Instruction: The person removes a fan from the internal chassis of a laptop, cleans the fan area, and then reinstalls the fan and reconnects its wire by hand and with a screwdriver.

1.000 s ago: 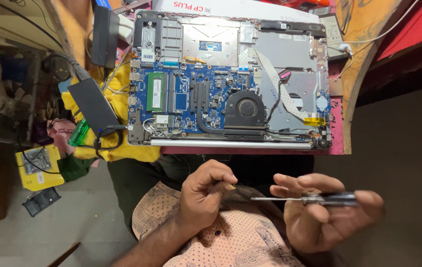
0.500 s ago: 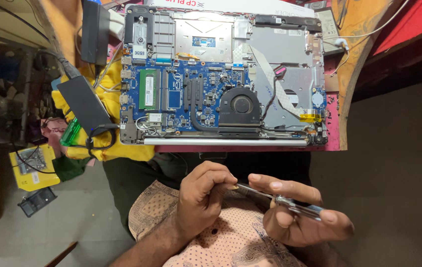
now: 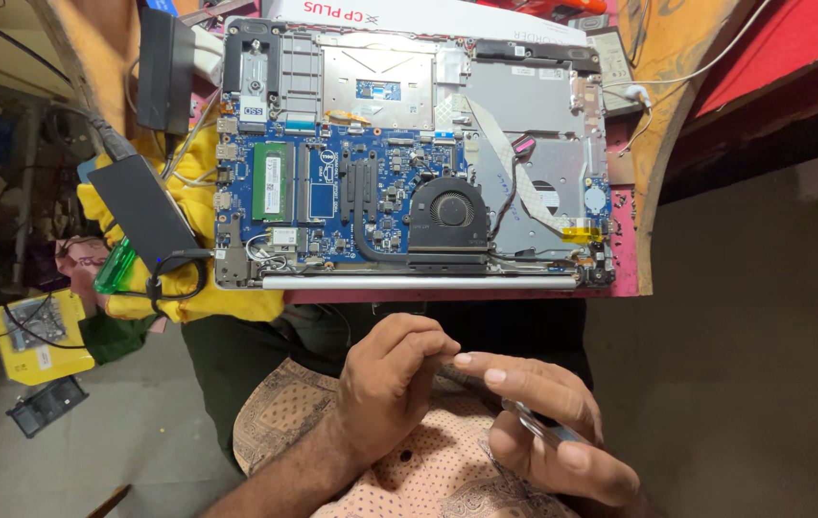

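An opened laptop [image 3: 409,153] lies bottom-up on the bench, showing its blue circuit board [image 3: 332,206], a round black fan [image 3: 452,216] and a green memory stick [image 3: 272,182]. Both hands hover over my lap, below the bench edge and clear of the laptop. My right hand [image 3: 553,436] grips a small screwdriver [image 3: 536,424] with a shiny shaft, mostly hidden by the fingers. My left hand [image 3: 390,384] has its fingertips pinched together against my right forefinger tip. Whether anything sits in that pinch is too small to see.
Two black power adapters [image 3: 140,206] [image 3: 164,67] with cables lie left of the laptop on a yellow cloth [image 3: 188,293]. A green translucent piece [image 3: 116,267] and a yellow box [image 3: 40,331] sit lower left. A white box [image 3: 428,11] and white cable [image 3: 706,67] lie behind.
The screwdriver went from level to pointing down into my right palm. My left fingers moved from its tip to my right forefinger. The view drew closer to the laptop.
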